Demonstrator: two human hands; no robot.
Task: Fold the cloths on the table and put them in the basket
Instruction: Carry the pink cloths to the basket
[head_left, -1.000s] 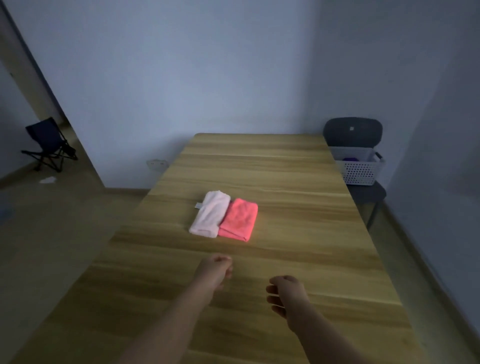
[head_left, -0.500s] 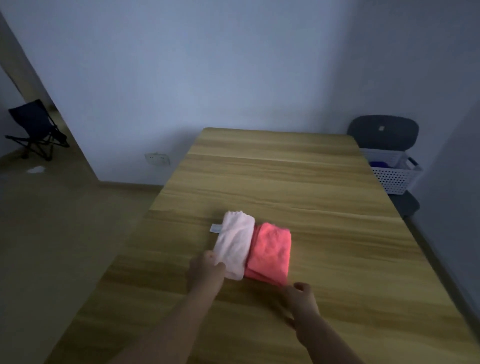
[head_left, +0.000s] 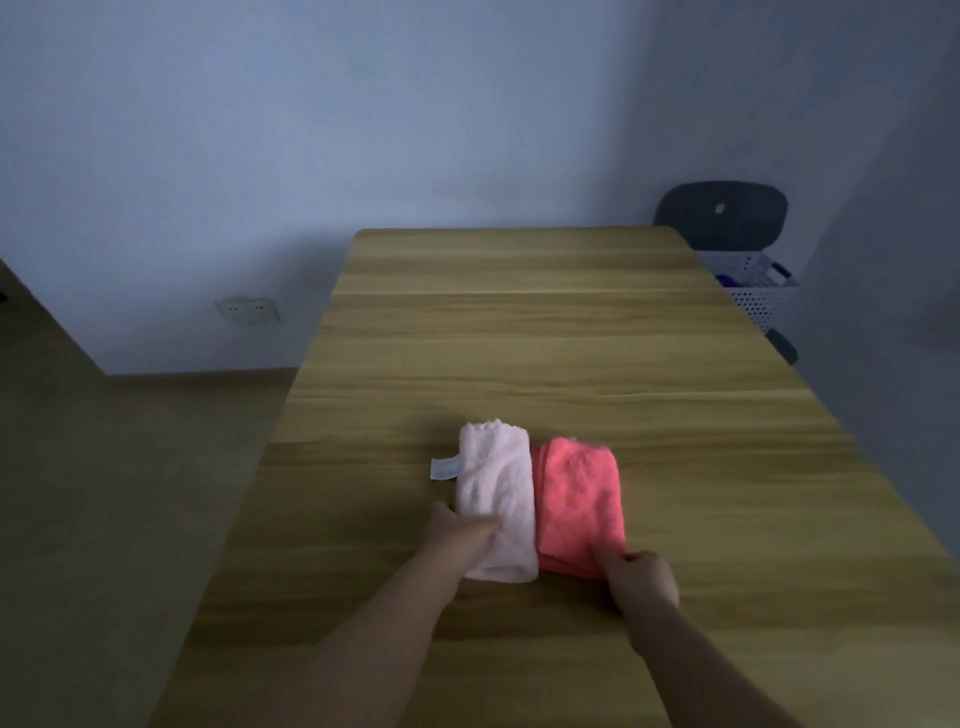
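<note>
Where the table ends, a chair half-hides the basket.

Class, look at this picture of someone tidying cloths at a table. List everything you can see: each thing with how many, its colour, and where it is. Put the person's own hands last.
table: one, light wood, fills the middle of the view.
pale pink cloth: one, folded, on the near part of the table, with a small white tag on its left side.
coral cloth: one, folded, lying against the right side of the pale pink cloth.
basket: one, white with small holes, on the chair past the table's far right corner; something blue inside.
chair: one, dark, against the far wall.
wall socket: one, white, low on the wall to the left.
left hand: one, gripping the pale pink cloth's near end.
right hand: one, gripping the coral cloth's near edge.
</note>
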